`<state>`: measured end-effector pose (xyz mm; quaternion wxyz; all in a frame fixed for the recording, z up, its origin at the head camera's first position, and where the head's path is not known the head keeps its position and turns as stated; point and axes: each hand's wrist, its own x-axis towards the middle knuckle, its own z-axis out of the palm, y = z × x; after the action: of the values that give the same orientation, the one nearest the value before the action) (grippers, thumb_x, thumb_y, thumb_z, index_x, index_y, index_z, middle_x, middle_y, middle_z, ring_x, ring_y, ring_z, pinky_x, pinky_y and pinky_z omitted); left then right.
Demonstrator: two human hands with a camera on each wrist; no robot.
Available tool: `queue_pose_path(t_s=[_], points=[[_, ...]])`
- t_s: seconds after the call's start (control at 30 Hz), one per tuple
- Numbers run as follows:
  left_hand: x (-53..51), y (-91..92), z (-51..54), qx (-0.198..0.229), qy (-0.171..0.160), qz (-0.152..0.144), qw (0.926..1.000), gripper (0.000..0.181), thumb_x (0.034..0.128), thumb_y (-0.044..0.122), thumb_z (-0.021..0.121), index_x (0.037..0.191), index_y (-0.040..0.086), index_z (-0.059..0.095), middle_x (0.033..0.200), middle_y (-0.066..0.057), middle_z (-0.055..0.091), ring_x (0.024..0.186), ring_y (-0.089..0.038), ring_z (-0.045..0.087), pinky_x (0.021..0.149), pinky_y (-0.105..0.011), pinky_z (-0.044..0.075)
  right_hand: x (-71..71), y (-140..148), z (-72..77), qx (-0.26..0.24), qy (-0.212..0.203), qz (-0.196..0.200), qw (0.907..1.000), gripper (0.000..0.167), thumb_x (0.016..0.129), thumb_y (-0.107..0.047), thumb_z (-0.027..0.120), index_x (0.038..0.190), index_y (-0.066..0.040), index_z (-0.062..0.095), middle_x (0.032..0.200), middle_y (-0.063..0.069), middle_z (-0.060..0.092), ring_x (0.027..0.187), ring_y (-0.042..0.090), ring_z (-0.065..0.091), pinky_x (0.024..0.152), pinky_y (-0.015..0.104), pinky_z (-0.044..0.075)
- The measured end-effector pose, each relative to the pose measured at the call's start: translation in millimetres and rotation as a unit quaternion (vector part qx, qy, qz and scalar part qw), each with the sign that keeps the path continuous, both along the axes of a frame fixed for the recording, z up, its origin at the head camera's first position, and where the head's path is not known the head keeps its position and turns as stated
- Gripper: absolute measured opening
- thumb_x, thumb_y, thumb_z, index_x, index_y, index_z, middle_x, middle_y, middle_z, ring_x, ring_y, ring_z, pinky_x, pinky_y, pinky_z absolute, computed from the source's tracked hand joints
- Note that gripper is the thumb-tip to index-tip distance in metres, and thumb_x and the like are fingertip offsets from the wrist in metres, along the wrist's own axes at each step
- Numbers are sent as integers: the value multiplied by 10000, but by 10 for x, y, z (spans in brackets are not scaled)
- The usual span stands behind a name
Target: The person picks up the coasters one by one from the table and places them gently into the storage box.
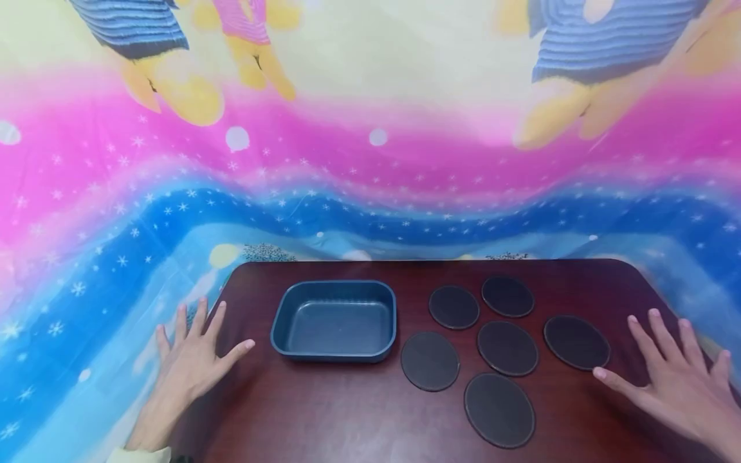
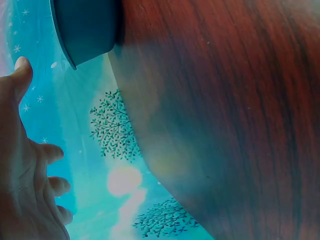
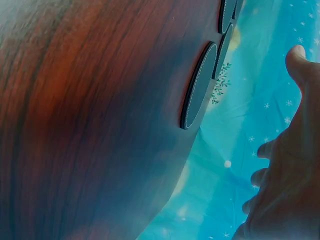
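Observation:
My left hand (image 1: 193,360) is spread over the table's left edge, fingers straight and holding nothing. To its right stands a dark blue rectangular tub (image 1: 334,350), with nothing inside it; the left wrist view catches one corner of the tub (image 2: 85,32). On the far right my right hand (image 1: 680,379) is spread too, its thumb close to the rightmost round dark coaster (image 1: 576,343). Several more such coasters lie flat between the tub and that hand, among them one at the front (image 1: 500,410) and one beside the tub (image 1: 430,361). Stitched rims show on a coaster (image 3: 199,85) in the right wrist view.
The dark red-brown wooden table (image 1: 324,411) has rounded far corners. Behind it and along its sides hangs a colourful printed cloth (image 1: 370,173) in pink, blue and cream.

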<state>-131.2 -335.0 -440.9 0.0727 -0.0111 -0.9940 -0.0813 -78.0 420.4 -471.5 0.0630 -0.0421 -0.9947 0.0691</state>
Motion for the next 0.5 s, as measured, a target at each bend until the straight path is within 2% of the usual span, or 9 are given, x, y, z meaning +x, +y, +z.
queue_pose_path(t_s=[0.3,0.5], points=[[-3,14,-16,-11,27,-28,10000,1072,957,806,550,1736,162,194,1777,-292,113,1622,-608,-19,1170,-887,-95,-25,35,-4,50,18,41,10000,1305,894,-764,689,1718,-110,-84,1740,220,-262,1533,532,-371,1067,844,-314],[-9,10,-34,-32,0,-39,10000,1073,960,809,543,1737,162,183,1780,-291,91,1626,-600,-40,1162,-892,-97,-40,6,31,35,-20,26,10000,1314,894,-764,686,1712,-85,-88,1733,233,-267,1533,520,-380,1066,847,-310]])
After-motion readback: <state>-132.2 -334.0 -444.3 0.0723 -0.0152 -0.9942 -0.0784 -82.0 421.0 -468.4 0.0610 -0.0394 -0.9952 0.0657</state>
